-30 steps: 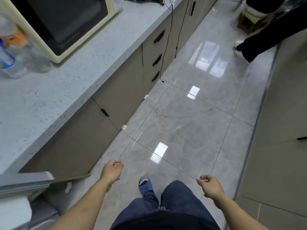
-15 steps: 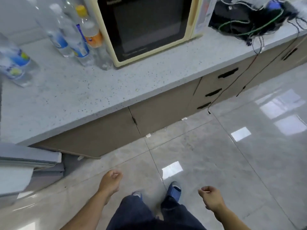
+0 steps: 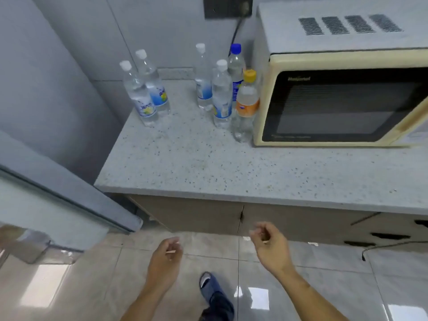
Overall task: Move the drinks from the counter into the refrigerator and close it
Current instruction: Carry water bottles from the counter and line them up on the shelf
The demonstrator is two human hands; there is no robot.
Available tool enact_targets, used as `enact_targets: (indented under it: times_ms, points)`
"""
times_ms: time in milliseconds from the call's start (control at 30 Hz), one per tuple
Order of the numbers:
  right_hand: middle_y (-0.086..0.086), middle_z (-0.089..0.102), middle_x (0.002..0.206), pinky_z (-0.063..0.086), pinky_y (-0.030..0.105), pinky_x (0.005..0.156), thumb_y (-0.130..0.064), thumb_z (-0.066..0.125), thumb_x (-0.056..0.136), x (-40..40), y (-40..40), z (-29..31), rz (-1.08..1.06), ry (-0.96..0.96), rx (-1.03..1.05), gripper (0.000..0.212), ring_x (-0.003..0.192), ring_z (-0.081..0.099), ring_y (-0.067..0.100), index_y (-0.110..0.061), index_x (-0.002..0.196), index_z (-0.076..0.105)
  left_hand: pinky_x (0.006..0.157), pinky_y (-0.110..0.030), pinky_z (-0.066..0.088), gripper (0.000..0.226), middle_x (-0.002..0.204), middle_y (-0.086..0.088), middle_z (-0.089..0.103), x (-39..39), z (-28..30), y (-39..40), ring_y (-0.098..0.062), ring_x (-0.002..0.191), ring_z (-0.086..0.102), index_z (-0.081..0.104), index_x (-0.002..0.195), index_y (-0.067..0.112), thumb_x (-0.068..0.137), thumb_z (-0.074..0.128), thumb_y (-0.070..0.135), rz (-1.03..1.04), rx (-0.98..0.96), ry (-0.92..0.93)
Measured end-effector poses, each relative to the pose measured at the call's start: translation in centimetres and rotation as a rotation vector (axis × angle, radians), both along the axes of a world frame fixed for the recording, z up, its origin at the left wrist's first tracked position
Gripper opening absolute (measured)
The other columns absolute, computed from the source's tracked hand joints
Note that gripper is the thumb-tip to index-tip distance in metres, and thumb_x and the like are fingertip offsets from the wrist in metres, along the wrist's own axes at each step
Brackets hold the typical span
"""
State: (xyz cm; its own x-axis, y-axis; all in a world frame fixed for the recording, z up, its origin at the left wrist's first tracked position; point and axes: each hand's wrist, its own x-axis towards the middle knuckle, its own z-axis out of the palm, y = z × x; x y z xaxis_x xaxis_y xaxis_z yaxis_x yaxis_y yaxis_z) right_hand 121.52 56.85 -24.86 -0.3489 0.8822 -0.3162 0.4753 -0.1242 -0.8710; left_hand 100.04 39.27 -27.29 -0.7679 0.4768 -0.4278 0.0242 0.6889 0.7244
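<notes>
Hanging loosely curled and empty, the left hand (image 3: 165, 258) and right hand (image 3: 269, 245) sit below the speckled grey counter (image 3: 208, 167). 6 clear plastic drink bottles (image 3: 221, 98) stand there: probably light, smooth, slightly squashy. Grip mid-body.

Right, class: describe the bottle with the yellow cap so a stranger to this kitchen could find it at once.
Start at the cream-framed microwave oven on the speckled grey stone counter. A cluster of clear plastic bottles stands just left of it; the yellow-capped clear bottle is nearest the microwave's front corner. It alone has an orange label; its neighbours wear white or blue caps.
</notes>
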Motion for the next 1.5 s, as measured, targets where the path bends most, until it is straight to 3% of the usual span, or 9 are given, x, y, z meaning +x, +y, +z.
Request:
enact_targets:
  times_ms: [367,600,833,900,1000,1067,1200,1333,1500]
  points:
    - [-0.008,0.063,0.096,0.048,0.016,0.068,-0.022,0.072,0.088,-20.4,12.1,10.1,0.281,0.219,0.282,0.025,0.073,0.058,0.001,-0.024,0.112,0.063,0.071,-0.024,0.054,0.027,0.108,0.024,0.056,-11.4,11.1,15.5,0.002,0.095,0.059,0.053,0.118,0.040,0.094,0.060,0.030,0.230,0.463,0.187]
    - [-0.018,0.058,0.104,0.051,0.019,0.071,-0.033,0.072,0.087,-33.0,18.9,12.7,0.301,0.278,0.205,0.032,0.078,0.060,-0.004,-0.033,0.116,0.057,0.066,-0.012,0.041,0.039,0.114,0.015,0.057,-18.3,14.8,22.2,0.007,0.087,0.057,0.054,0.127,0.032,0.090,0.065,0.034,0.551,0.490,0.202]
    - [-0.004,0.047,0.143,0.050,0.040,0.101,-0.029,0.073,0.086,-43.7,24.6,13.2,0.397,0.311,0.163,0.064,0.123,0.051,0.018,-0.029,0.142,0.042,0.088,-0.028,0.046,0.062,0.135,0.010,0.052,-25.0,17.1,27.1,-0.009,0.115,0.056,0.043,0.139,0.035,0.084,0.071,0.040,0.622,0.483,0.219]
    - [-0.005,0.046,0.142,0.050,0.035,0.098,-0.025,0.074,0.084,-45.8,25.7,13.0,0.448,0.305,0.155,0.070,0.124,0.048,0.015,-0.029,0.145,0.038,0.096,-0.032,0.046,0.071,0.144,0.006,0.048,-26.6,17.1,28.2,-0.012,0.124,0.052,0.038,0.143,0.033,0.082,0.075,0.036,0.610,0.482,0.218]
    - [-0.013,0.047,0.123,0.042,0.014,0.076,-0.016,0.075,0.080,-47.7,26.5,12.5,0.529,0.323,0.145,0.075,0.103,0.051,0.004,-0.029,0.143,0.038,0.107,-0.040,0.043,0.084,0.152,0.004,0.040,-28.8,16.6,29.2,-0.015,0.134,0.044,0.029,0.148,0.035,0.080,0.079,0.029,0.541,0.456,0.191]
    - [-0.011,0.048,0.127,0.045,0.017,0.082,-0.013,0.076,0.078,-48.5,26.8,12.0,0.563,0.336,0.129,0.078,0.102,0.051,0.003,-0.028,0.144,0.037,0.108,-0.043,0.043,0.089,0.150,0.005,0.043,-29.9,16.1,29.7,-0.016,0.133,0.046,0.027,0.148,0.034,0.078,0.081,0.026,0.496,0.431,0.179]
    - [-0.001,0.050,0.141,0.049,0.042,0.104,-0.009,0.076,0.078,-49.3,27.3,11.3,0.607,0.357,0.087,0.084,0.122,0.053,0.018,-0.027,0.148,0.032,0.097,-0.039,0.051,0.071,0.130,0.007,0.054,-30.9,15.4,30.8,-0.016,0.117,0.054,0.038,0.138,0.033,0.080,0.079,0.025,0.448,0.451,0.152]
    - [-0.002,0.055,0.136,0.049,0.046,0.104,-0.009,0.078,0.081,-49.7,27.6,10.5,0.635,0.364,0.077,0.078,0.121,0.055,0.018,-0.024,0.146,0.037,0.075,-0.024,0.047,0.059,0.123,0.007,0.056,-31.5,15.3,31.3,-0.016,0.109,0.056,0.041,0.134,0.033,0.085,0.074,0.032,0.444,0.443,0.127]
    - [-0.006,0.054,0.124,0.052,0.049,0.099,-0.016,0.078,0.082,-49.2,27.2,10.0,0.564,0.336,0.112,0.066,0.116,0.056,0.022,-0.026,0.135,0.040,0.093,-0.037,0.048,0.051,0.124,0.007,0.054,-31.0,15.0,30.7,-0.017,0.111,0.054,0.040,0.128,0.036,0.088,0.071,0.029,0.441,0.424,0.149]
